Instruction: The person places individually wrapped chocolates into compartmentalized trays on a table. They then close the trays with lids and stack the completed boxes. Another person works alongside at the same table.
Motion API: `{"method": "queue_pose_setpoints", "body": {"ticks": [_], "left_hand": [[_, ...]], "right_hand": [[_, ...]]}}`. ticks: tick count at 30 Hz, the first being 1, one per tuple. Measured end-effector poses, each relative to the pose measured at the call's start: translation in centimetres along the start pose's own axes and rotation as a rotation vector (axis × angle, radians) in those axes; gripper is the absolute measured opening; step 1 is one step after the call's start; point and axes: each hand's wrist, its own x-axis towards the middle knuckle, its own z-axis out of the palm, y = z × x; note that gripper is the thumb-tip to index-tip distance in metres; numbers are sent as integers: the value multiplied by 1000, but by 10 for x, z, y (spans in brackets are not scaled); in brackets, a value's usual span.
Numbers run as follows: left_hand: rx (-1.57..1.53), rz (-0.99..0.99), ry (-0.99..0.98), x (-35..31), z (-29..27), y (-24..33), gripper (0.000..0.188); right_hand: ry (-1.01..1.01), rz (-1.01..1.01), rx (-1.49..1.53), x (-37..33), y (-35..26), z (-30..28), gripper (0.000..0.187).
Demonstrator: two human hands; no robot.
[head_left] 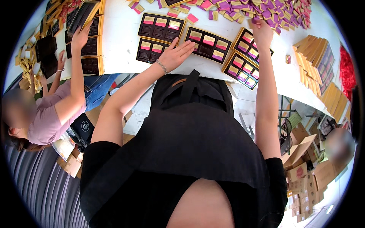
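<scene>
My left hand point(177, 54) lies flat with fingers stretched over the left end of a gold-rimmed dark tray point(206, 50). Small gold, pink and purple packets fill several of that tray's compartments; one in its lower row shows bare. At the far right of the trays, my right hand point(263, 35) reaches to the near edge of a heap of loose packets point(279, 13). Its fingertips are pinched together, and what they hold is hidden. Below that hand are two partly overlapping trays, an upper tray point(247, 42) and a lower tray point(242, 70), both with packets.
Two more trays stand at the left, a far tray point(161, 28) with packets only in its top row. Stacked gold-edged boxes point(313, 62) fill the table's right side. A co-worker's hand point(80, 38) handles a tray beside dark tray stacks point(91, 45) on the left.
</scene>
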Motion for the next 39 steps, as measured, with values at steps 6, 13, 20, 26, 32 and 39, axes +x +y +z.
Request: {"method": "queue_pose_setpoints", "body": {"ticks": [6, 13, 20, 26, 32, 39], "left_hand": [[39, 23, 126, 15, -14, 0, 32], [-758, -524, 380, 72, -51, 14, 18], [-1282, -735, 118, 61, -25, 25, 18], [-408, -187, 202, 60, 3, 18, 23], [-181, 21, 201, 55, -4, 25, 28], [-57, 98, 125, 33, 11, 28, 38]], "right_hand": [[-415, 256, 1121, -77, -35, 8, 29], [-320, 102, 701, -107, -51, 28, 23], [-427, 428, 966, -150, -61, 66, 20], [336, -18, -31, -61, 0, 27, 18], [290, -66, -398, 28, 66, 1, 41], [119, 243, 751, -11, 20, -3, 32]]}}
